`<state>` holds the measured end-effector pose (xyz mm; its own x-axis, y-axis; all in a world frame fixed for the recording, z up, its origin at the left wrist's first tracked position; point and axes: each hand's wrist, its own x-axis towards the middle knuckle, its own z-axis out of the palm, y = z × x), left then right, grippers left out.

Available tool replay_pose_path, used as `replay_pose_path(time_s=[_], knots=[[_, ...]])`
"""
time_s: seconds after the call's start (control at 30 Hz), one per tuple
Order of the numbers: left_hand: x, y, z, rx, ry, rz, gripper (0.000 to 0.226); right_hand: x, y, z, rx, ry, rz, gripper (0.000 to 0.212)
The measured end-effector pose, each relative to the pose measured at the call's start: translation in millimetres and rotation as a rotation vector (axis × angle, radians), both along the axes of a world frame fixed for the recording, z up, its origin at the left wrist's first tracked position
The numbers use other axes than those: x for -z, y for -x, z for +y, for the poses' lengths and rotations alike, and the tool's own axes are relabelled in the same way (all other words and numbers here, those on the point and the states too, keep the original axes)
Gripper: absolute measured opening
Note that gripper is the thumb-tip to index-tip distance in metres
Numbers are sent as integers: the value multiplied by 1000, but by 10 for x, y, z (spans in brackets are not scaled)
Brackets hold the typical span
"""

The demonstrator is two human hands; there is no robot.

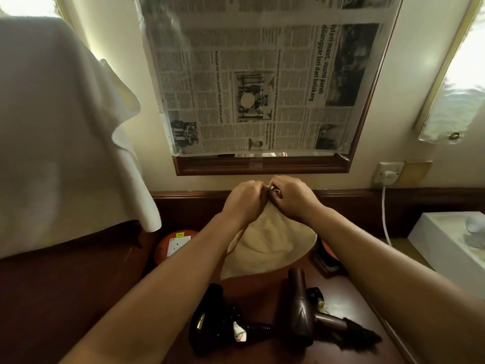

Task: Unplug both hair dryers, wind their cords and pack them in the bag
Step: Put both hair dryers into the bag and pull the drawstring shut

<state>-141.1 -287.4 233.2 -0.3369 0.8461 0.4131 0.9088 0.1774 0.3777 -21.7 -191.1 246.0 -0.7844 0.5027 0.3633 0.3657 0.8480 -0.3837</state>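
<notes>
Two hair dryers (262, 319) lie rigid and weighty on the desk (349, 306), best lifted by their handles, while left hand (245, 199) and right hand (294, 197) each pinch the soft, limp bag (265, 240) at its mouth.

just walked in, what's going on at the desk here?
A person is working at the top of a cream cloth bag on the dark wooden desk, the left hand and right hand both pinching its gathered mouth near the wall. Whether they are opening or closing it cannot be told. Two hair dryers lie on the desk nearer the person, outside the bag: a black hair dryer and a brown hair dryer to its right. A white plug sits in the wall socket.
</notes>
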Motion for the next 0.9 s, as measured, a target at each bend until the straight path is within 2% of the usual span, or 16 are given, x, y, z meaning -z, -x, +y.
replay_pose_path(time_s=[0.1,0.3,0.4,0.5,0.57,0.63,0.7,0.8,0.9], knots=[[-9,-87,31,-51,-68,48,26,14,-35,16,7,-47,64,17],[-157,-224,16,-176,-193,10,25,-45,-64,-7,98,-59,244,17],[-122,-234,-4,-270,-240,-40,27,-24,-66,-16,176,-28,308,19],[-47,-241,-13,-267,-271,-110,24,37,-54,4,189,32,337,19],[-15,-227,-21,-231,-282,-92,17,59,-76,54,145,95,355,14],[-17,-200,-31,-212,-251,-27,16,53,-102,111,65,144,338,8],[-61,-173,-18,-214,-181,-5,18,21,-109,140,3,139,298,11],[-169,-161,11,-175,-52,-10,18,-24,-68,145,-38,88,230,9],[-206,-137,-14,-107,-45,15,17,-47,-28,124,-14,-28,125,14]])
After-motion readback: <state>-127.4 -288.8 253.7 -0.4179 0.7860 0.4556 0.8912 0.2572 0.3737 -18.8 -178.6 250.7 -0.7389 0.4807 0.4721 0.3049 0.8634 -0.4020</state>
